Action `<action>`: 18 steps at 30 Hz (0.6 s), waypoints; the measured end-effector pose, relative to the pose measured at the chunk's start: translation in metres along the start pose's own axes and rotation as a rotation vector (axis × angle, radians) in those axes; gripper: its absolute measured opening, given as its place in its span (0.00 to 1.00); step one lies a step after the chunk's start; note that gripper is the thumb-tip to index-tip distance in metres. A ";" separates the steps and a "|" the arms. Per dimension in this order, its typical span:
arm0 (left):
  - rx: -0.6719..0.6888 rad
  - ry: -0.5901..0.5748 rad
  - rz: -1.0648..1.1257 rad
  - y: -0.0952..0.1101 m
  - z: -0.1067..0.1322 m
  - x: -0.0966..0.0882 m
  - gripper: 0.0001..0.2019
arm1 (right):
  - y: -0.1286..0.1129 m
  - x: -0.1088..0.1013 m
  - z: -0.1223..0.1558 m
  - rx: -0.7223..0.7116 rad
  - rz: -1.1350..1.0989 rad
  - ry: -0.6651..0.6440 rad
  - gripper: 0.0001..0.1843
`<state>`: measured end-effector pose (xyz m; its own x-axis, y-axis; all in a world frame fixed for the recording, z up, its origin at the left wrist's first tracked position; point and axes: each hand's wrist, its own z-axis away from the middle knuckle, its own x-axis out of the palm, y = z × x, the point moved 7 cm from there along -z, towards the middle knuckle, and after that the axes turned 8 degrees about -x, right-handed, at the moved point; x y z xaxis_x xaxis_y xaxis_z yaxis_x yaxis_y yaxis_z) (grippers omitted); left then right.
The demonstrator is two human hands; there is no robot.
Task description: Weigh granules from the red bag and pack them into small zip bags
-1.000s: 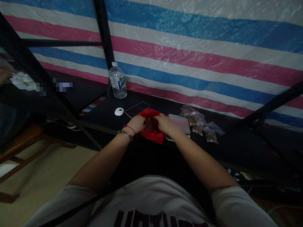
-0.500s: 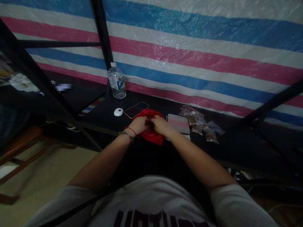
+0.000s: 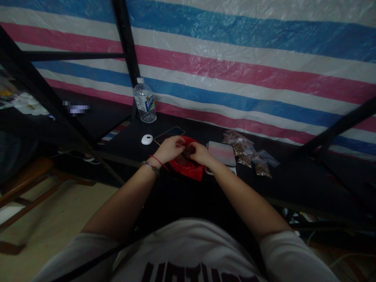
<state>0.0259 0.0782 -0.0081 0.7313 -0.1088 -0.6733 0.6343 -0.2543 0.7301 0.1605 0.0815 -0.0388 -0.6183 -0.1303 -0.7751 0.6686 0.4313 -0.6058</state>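
A red plastic bag [image 3: 188, 169] lies open at the table's front edge with brown, crumbly material in it. Over its right side, my right hand [image 3: 201, 153] is closed with the fingertips around a dark brown clump [image 3: 189, 150]. My left hand [image 3: 172, 148] is above the bag's left side, fingers curled and pinched together; what they hold, if anything, is too small to make out. Just right of my right hand sits a flat, scale-like device [image 3: 221, 153] with a pinkish reflective top. Several small zip bags [image 3: 245, 154] filled with brown bits lie beyond it.
A phone [image 3: 169, 135] lies behind my left hand, with a white rounded case [image 3: 147, 139] beside it. A clear plastic bottle [image 3: 145, 102] stands at the back left by a dark metal post [image 3: 127, 43]. A striped plastic sheet [image 3: 235, 74] hangs behind the table.
My left hand has risen out of the bag and shifted slightly left, away from my right hand. My right hand stays in nearly the same place, with the brown clump at its fingertips.
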 end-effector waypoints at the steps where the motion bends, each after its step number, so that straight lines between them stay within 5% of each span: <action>1: -0.002 -0.008 -0.084 0.001 0.001 -0.003 0.11 | 0.001 -0.001 0.000 -0.001 0.002 0.014 0.20; 6: 0.016 -0.162 -0.435 -0.003 0.007 0.003 0.09 | -0.002 -0.005 -0.002 -0.049 0.097 0.034 0.16; 12: 0.068 0.019 -0.591 -0.007 -0.001 0.013 0.12 | 0.000 -0.007 -0.001 0.045 0.218 0.021 0.14; 18: 0.025 0.030 -0.681 -0.014 -0.006 0.036 0.13 | 0.001 -0.002 -0.003 0.052 0.255 0.036 0.13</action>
<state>0.0451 0.0835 -0.0421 0.1781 0.1097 -0.9779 0.9499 -0.2786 0.1417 0.1610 0.0853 -0.0378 -0.4410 0.0090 -0.8975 0.8243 0.3997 -0.4010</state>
